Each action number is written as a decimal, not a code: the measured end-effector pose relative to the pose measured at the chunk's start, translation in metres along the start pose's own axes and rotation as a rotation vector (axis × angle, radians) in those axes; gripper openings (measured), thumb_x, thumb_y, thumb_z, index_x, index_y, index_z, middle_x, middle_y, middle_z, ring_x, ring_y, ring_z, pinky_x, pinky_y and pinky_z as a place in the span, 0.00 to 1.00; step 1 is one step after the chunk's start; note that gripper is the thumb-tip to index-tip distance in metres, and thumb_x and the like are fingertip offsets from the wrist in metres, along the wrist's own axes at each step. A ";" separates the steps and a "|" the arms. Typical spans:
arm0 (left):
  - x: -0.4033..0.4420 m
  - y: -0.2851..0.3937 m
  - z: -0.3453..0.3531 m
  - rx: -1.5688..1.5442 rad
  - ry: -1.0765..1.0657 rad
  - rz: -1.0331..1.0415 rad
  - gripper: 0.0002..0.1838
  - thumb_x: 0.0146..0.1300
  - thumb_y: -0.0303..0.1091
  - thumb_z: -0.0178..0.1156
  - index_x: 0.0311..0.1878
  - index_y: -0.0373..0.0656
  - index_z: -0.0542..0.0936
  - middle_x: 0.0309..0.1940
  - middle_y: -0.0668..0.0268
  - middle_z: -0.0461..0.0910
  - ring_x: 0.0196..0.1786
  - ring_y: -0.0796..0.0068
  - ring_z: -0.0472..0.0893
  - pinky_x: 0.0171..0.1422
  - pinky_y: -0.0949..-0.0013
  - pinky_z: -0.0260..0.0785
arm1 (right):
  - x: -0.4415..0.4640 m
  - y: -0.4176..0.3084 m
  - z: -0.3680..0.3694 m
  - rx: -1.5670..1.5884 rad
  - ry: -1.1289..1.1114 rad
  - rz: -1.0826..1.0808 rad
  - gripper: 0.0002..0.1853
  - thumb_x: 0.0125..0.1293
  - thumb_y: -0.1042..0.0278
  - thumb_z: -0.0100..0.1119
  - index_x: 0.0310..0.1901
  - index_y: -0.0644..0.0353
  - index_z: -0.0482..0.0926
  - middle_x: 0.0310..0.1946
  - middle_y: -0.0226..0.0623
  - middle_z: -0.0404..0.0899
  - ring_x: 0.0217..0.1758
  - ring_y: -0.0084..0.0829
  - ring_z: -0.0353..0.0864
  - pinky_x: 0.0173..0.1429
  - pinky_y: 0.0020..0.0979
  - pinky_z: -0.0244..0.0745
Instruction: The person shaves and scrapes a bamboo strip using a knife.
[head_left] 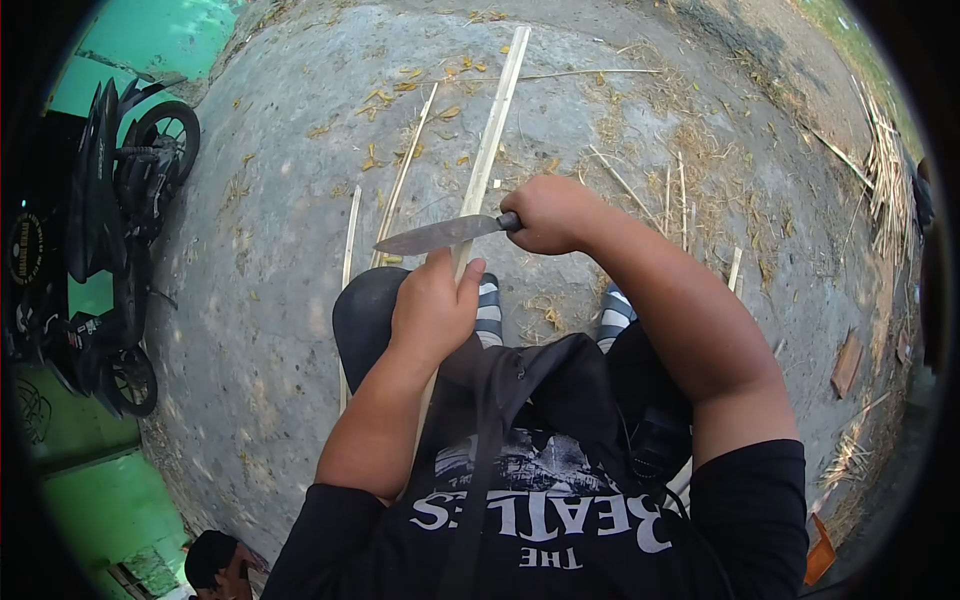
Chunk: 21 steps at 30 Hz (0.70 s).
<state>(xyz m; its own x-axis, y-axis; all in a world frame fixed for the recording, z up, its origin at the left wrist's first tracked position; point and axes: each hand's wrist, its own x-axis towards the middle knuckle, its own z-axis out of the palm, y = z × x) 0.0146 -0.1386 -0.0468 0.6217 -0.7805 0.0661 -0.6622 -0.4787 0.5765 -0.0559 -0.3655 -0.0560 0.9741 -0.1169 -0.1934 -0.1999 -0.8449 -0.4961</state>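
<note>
My left hand (432, 310) is closed around a long, pale strip that looks like split bamboo (492, 140). The strip runs from near my lap out over the ground ahead. In my right hand (548, 214) is the dark handle of a knife with a broad blade (430, 237). That blade lies across the strip just beyond my left fingers, its tip pointing left. Whether its edge has cut into the strip I cannot tell.
Thin strips (408, 165) and dry leaves lie on the concrete ground (270, 200). A motorcycle (125, 190) stands at the left by a green wall. A heap of thin sticks (890, 190) is at the right. Another person (215, 562) is at the lower left.
</note>
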 end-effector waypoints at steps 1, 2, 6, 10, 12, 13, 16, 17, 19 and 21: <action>-0.003 0.001 0.000 0.012 -0.026 -0.021 0.22 0.75 0.47 0.61 0.41 0.32 0.75 0.31 0.37 0.83 0.38 0.30 0.83 0.42 0.37 0.74 | -0.001 0.000 0.001 -0.017 -0.038 0.028 0.10 0.60 0.61 0.64 0.37 0.57 0.87 0.33 0.50 0.87 0.41 0.54 0.87 0.48 0.52 0.82; -0.002 0.003 -0.001 0.025 -0.043 -0.038 0.22 0.75 0.47 0.61 0.41 0.32 0.75 0.31 0.37 0.83 0.38 0.30 0.83 0.42 0.37 0.74 | 0.001 0.002 -0.002 -0.041 -0.069 0.052 0.11 0.61 0.60 0.64 0.39 0.55 0.88 0.35 0.49 0.88 0.43 0.53 0.88 0.49 0.52 0.82; -0.001 0.002 -0.004 0.027 -0.036 -0.063 0.21 0.74 0.47 0.61 0.41 0.33 0.75 0.32 0.37 0.83 0.38 0.30 0.83 0.42 0.37 0.75 | 0.003 -0.003 -0.004 -0.026 -0.094 0.079 0.12 0.62 0.59 0.63 0.43 0.51 0.90 0.38 0.46 0.89 0.46 0.50 0.89 0.52 0.50 0.84; -0.002 0.002 -0.005 0.011 -0.037 -0.052 0.21 0.75 0.47 0.61 0.41 0.33 0.75 0.32 0.37 0.83 0.38 0.30 0.83 0.43 0.37 0.74 | 0.001 -0.002 -0.009 -0.067 -0.084 0.066 0.12 0.62 0.60 0.62 0.42 0.53 0.90 0.39 0.47 0.89 0.46 0.51 0.89 0.52 0.51 0.83; -0.001 0.006 -0.008 0.007 -0.077 -0.096 0.21 0.75 0.47 0.61 0.40 0.33 0.75 0.32 0.37 0.83 0.38 0.30 0.83 0.43 0.37 0.74 | 0.003 0.005 -0.012 -0.012 -0.076 0.117 0.12 0.62 0.61 0.62 0.42 0.55 0.89 0.40 0.49 0.89 0.47 0.51 0.89 0.53 0.52 0.83; -0.002 0.006 -0.009 0.005 -0.075 -0.097 0.21 0.75 0.47 0.61 0.40 0.33 0.75 0.32 0.37 0.83 0.38 0.30 0.83 0.43 0.37 0.74 | 0.003 0.009 -0.012 0.014 -0.064 0.130 0.12 0.61 0.61 0.62 0.42 0.55 0.89 0.40 0.49 0.89 0.47 0.52 0.89 0.53 0.52 0.83; -0.001 0.003 -0.006 -0.002 -0.060 -0.078 0.22 0.75 0.47 0.61 0.41 0.33 0.75 0.32 0.37 0.83 0.39 0.30 0.83 0.43 0.37 0.74 | 0.000 0.001 -0.007 0.057 -0.056 0.075 0.13 0.61 0.60 0.62 0.42 0.56 0.89 0.40 0.51 0.89 0.46 0.53 0.88 0.53 0.52 0.82; -0.002 0.002 -0.004 -0.004 -0.043 -0.063 0.22 0.75 0.48 0.61 0.41 0.33 0.75 0.31 0.37 0.83 0.39 0.30 0.83 0.43 0.36 0.74 | -0.001 -0.006 -0.005 0.023 -0.078 0.061 0.13 0.61 0.60 0.62 0.42 0.56 0.90 0.40 0.51 0.89 0.46 0.53 0.88 0.53 0.52 0.82; -0.004 0.001 -0.003 0.005 -0.045 -0.066 0.22 0.75 0.48 0.61 0.41 0.34 0.74 0.31 0.37 0.83 0.38 0.29 0.83 0.42 0.36 0.74 | 0.001 -0.009 -0.009 -0.041 -0.120 0.053 0.14 0.61 0.61 0.62 0.43 0.55 0.90 0.39 0.50 0.89 0.46 0.52 0.89 0.53 0.52 0.82; -0.002 0.004 -0.004 0.025 -0.078 -0.090 0.22 0.75 0.48 0.61 0.41 0.34 0.74 0.31 0.37 0.83 0.38 0.29 0.83 0.42 0.35 0.74 | 0.005 0.003 -0.010 -0.011 -0.108 0.116 0.13 0.61 0.61 0.62 0.43 0.55 0.90 0.39 0.50 0.89 0.46 0.52 0.89 0.53 0.51 0.83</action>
<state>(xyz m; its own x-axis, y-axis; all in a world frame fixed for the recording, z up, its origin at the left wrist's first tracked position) 0.0127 -0.1368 -0.0412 0.6453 -0.7623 -0.0495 -0.6158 -0.5574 0.5569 -0.0509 -0.3743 -0.0499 0.9273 -0.1578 -0.3393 -0.3088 -0.8349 -0.4556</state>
